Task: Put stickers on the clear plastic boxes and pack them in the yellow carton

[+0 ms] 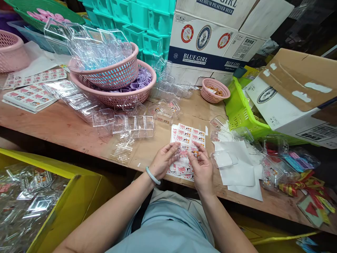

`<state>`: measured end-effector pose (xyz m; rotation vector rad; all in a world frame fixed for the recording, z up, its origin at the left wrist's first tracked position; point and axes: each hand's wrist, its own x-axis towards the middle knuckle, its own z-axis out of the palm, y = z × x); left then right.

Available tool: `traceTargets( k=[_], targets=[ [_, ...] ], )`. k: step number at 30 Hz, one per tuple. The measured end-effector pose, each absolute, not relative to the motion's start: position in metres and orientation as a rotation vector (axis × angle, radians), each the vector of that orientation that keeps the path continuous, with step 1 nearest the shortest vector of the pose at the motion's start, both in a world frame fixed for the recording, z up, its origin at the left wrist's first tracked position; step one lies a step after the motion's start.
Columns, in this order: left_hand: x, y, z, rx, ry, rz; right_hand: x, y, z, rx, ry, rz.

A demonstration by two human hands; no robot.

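My left hand [162, 161], with a pale bangle at its wrist, pinches the left end of a small clear plastic box [184, 151]. My right hand [202, 169] grips the right end, its thumb pressed on the front. A cat sticker [195, 153] shows at the box's right side; whether it lies on the box or is seen through it, I cannot tell. Directly beneath both hands are sticker sheets [184, 133] with pink print and cats. Several empty clear boxes [134, 126] stand in a row to the left, and stickered boxes [164, 114] sit behind.
Stacked pink baskets [113, 95] hold clear and purple parts. More sticker sheets [28, 98] lie at left. White backing papers [237, 168] and a green crate [243, 112] are at right. A yellow bin [86, 189] of clear boxes stands below the table edge. Cartons [205, 42] rise behind.
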<state>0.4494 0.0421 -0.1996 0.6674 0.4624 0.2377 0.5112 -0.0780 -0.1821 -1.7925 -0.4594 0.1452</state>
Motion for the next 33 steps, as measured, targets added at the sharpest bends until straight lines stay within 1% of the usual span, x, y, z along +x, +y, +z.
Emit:
traceTargets(
  k=[7, 10, 14, 19, 22, 24, 26, 28, 30, 33],
  targets=[
    [0.446, 0.036, -0.201, 0.790, 0.402, 0.260, 0.505, -0.078, -0.190, -1.991, -0.657, -0.212],
    [0.447, 0.033, -0.200, 0.813, 0.438, 0.291, 0.511, -0.082, -0.188, -1.912, -0.570, -0.212],
    [0.447, 0.029, -0.191, 0.797, 0.489, 0.289, 0.529, -0.088, -0.181, -1.727, -0.329, -0.010],
    [0.445, 0.024, -0.177, 0.802, 0.476, 0.239, 0.546, -0.093, -0.171, -1.697, -0.378, 0.439],
    [0.447, 0.032, -0.174, 0.856, 0.429, 0.244, 0.555, -0.095, -0.164, -1.662, -0.448, 0.579],
    [0.450, 0.045, -0.174, 0.947, 0.342, 0.296, 0.567, -0.091, -0.158, -1.700, -0.623, 0.635],
    [0.454, 0.063, -0.174, 1.049, 0.302, 0.378, 0.590, -0.079, -0.155, -1.784, -0.763, 0.572],
    [0.456, 0.080, -0.178, 1.145, 0.389, 0.477, 0.624, -0.059, -0.157, -1.906, -0.749, 0.315],
    [0.457, 0.091, -0.183, 1.222, 0.531, 0.513, 0.662, -0.033, -0.166, -2.007, -0.617, 0.027],
    [0.455, 0.089, -0.193, 1.269, 0.628, 0.414, 0.699, -0.001, -0.181, -2.066, -0.561, -0.003]
  ],
)
